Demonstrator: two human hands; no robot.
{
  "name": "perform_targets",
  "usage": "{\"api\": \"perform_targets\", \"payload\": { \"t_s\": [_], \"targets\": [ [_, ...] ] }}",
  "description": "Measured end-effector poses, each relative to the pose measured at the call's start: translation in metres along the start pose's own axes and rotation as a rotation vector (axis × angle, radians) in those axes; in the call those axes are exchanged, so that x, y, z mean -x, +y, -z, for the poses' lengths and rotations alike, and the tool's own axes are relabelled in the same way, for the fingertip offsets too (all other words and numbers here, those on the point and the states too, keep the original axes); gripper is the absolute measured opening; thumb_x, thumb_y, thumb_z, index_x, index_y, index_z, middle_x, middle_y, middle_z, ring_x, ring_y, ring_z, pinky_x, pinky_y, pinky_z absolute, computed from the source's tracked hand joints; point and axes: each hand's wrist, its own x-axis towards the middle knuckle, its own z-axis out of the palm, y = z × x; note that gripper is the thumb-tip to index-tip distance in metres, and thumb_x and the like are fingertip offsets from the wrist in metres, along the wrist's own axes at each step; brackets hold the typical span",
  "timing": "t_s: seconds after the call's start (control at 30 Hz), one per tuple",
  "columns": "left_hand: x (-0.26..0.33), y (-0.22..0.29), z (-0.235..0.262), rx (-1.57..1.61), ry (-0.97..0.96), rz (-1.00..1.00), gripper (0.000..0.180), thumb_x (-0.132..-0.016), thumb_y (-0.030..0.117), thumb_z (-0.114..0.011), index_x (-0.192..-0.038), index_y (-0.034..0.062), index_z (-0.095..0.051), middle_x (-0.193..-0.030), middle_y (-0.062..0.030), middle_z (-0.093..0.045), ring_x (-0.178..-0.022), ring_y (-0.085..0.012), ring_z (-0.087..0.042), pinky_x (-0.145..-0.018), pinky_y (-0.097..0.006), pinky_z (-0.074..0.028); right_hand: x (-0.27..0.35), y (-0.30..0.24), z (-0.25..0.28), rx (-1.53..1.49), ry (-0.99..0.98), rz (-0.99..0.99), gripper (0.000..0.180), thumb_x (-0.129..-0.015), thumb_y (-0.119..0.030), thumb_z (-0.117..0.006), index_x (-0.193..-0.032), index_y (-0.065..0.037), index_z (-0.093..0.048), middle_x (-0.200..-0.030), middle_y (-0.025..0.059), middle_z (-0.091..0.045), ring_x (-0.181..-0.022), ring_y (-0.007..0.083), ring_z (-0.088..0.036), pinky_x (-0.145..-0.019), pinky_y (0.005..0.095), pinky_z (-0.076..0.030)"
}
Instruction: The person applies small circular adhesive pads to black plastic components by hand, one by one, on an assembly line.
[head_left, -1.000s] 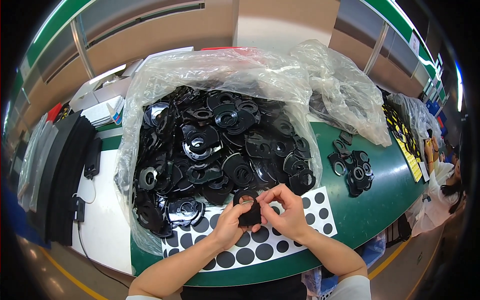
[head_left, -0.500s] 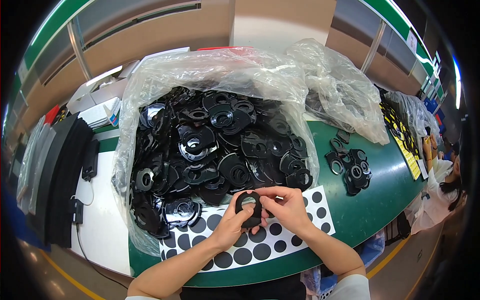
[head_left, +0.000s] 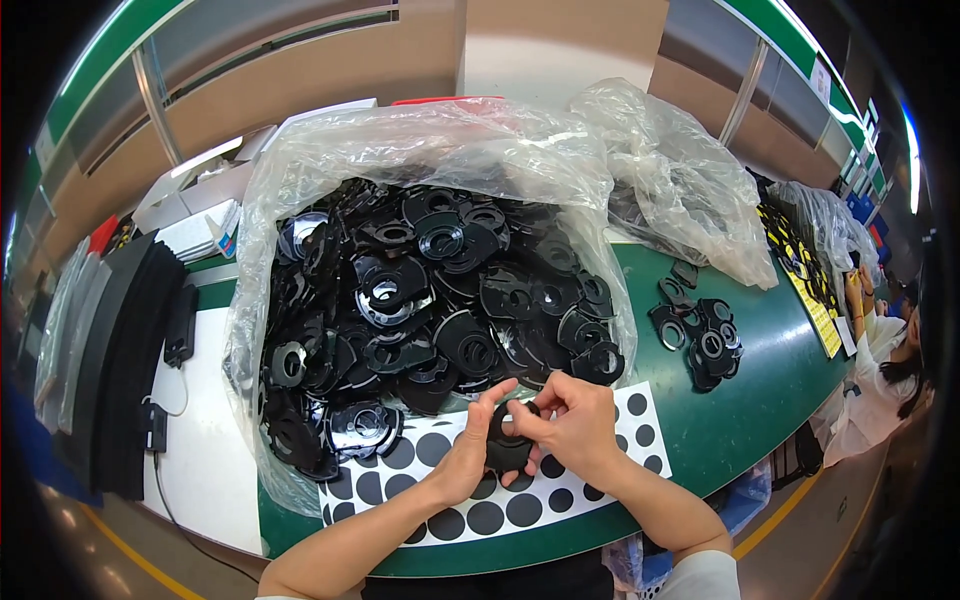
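Over a white sheet with black round dots, I hold a black plastic part with a round hole. My left hand grips the part from its left side, fingers underneath and thumb raised along the edge. My right hand is closed at the part's upper right, thumb pressed on its face by the hole and the other fingers curled. Whether a small piece lies under that thumb is hidden. Right behind my hands is a heap of similar glossy black parts in an open clear plastic bag.
On the green table, a small pile of black parts lies to the right. Behind it sits another clear bag. Black foam sheets and a cabled black box are at left. A person works at far right.
The part has tilted and shifted slightly right and down. My right thumb has moved across its hole, and my left thumb has lifted from its face.
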Motion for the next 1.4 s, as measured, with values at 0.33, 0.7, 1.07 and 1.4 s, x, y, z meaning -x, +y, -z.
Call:
{"api": "perform_targets", "payload": {
  "t_s": [0.33,0.7,1.07,1.4],
  "targets": [
    [-0.004,0.006,0.002,0.126,0.038,0.106,0.092,-0.080,0.077,-0.003,-0.143,0.0105,-0.013,-0.089,-0.0161,-0.059,-0.072,-0.0221,-0.060,-0.051,-0.026,-0.041,-0.005,-0.010,0.025,0.082,-0.278,0.116,0.032,-0.069,-0.024,-0.077,-0.076,-0.001,-0.056,-0.056,0.0045,-0.057,-0.050,0.0162,-0.057,-0.049,0.0282,-0.047],
    [-0.004,0.012,0.006,0.291,0.030,0.165,0.088,-0.083,0.076,-0.005,-0.136,0.0080,-0.024,-0.085,-0.0178,-0.059,-0.069,-0.0243,-0.061,-0.047,-0.027,-0.040,-0.004,-0.012,0.023,-0.118,-0.317,-0.163,0.014,-0.083,-0.008,-0.064,-0.086,0.006,-0.063,-0.070,0.0061,-0.065,-0.060,0.0047,-0.057,-0.052,0.0195,-0.047],
    [-0.003,0.009,0.001,0.248,0.101,0.095,0.083,-0.085,0.073,-0.008,-0.132,0.0075,-0.029,-0.086,-0.0160,-0.059,-0.070,-0.0224,-0.061,-0.048,-0.026,-0.040,-0.003,-0.004,0.017,-0.268,-0.336,-0.143,0.013,-0.081,-0.004,-0.062,-0.089,0.005,-0.061,-0.074,0.0071,-0.064,-0.063,0.0055,-0.059,-0.053,0.0186,-0.048],
    [0.005,0.029,0.005,0.150,-0.038,-0.225,0.064,-0.095,0.031,-0.050,-0.143,0.0072,-0.016,-0.131,-0.0174,-0.043,-0.123,-0.0267,-0.043,-0.096,-0.041,-0.044,-0.044,0.023,0.068,-0.591,0.000,-0.205,0.015,-0.079,-0.004,-0.064,-0.094,-0.003,-0.063,-0.078,0.0008,-0.063,-0.062,0.0040,-0.054,-0.050,0.0180,-0.043]
  ]
}}
